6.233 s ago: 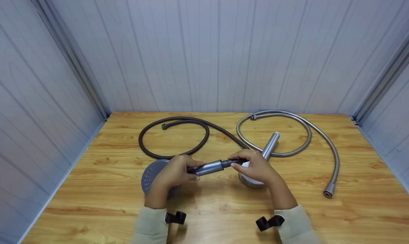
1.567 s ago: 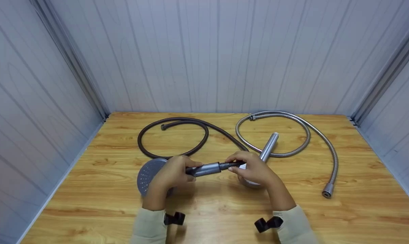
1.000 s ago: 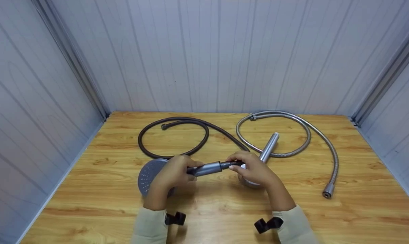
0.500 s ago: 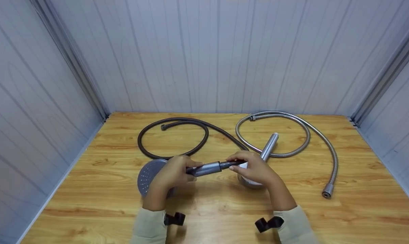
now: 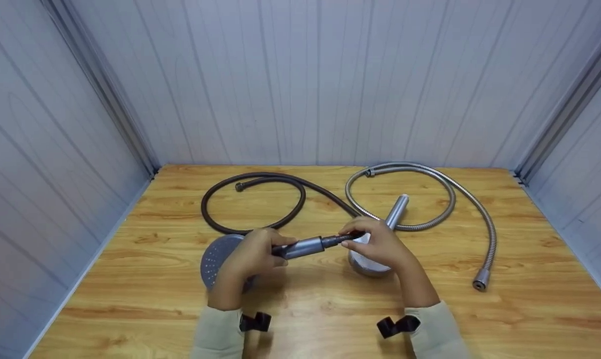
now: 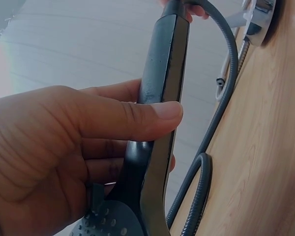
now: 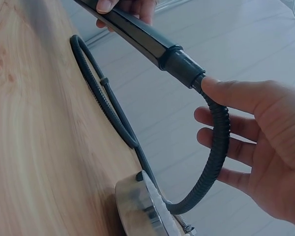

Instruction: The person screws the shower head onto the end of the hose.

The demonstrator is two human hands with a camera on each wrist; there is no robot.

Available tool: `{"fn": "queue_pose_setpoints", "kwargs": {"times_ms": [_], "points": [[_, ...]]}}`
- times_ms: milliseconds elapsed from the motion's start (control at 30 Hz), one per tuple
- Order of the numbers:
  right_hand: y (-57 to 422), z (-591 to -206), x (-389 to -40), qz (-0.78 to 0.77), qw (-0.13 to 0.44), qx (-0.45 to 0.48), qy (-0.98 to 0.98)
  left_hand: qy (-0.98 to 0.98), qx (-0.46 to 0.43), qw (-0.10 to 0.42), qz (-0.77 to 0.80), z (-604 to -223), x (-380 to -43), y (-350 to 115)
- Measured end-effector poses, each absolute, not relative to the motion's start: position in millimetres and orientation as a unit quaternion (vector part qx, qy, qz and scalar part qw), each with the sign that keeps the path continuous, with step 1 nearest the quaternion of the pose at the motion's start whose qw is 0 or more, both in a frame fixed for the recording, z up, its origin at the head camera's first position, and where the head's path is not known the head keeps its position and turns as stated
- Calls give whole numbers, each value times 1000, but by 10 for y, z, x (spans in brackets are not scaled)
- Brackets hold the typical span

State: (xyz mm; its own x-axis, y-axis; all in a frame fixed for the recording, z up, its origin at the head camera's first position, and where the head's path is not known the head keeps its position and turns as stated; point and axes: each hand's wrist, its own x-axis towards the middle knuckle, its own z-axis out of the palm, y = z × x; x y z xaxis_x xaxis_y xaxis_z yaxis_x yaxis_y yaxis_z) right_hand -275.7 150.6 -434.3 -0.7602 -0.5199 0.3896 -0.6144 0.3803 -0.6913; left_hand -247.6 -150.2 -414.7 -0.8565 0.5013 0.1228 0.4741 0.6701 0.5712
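My left hand (image 5: 253,254) grips the handle (image 6: 155,73) of a dark hand shower, thumb across its edge. The dotted spray face (image 5: 216,262) lies partly behind that hand and wrist. A dark ribbed shower hose (image 7: 217,142) joins the handle's end through a dark connector sleeve (image 7: 183,66); the two are in line. With thumb and fingers my right hand (image 5: 377,244) pinches the hose just beyond this sleeve. From there the hose bends down and runs back to the table in a loop.
A chrome hand shower (image 5: 396,214) lies face down under my right hand. Behind it a silver metal hose (image 5: 485,214) is coiled, its conical end (image 5: 481,279) toward the front right. The dark hose's free nut (image 5: 239,187) lies back left. Panelled walls (image 5: 300,85) enclose the wooden table (image 5: 146,309).
The right hand has shifted slightly right along the hose, away from the handle, and more of the connector sleeve shows. My left hand still holds the shower handle in nearly the same place.
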Motion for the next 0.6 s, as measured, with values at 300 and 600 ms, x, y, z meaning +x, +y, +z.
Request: {"fn": "queue_pose_setpoints", "kwargs": {"times_ms": [300,600], "points": [[1549,-4324,-2770,439,43,333,-834,916,265,21,300,-4139,-2489,-1504],[1594,-4347,-2786,475,7,299,-828,912,267,8,311,-4120,-2462,-1520]]}}
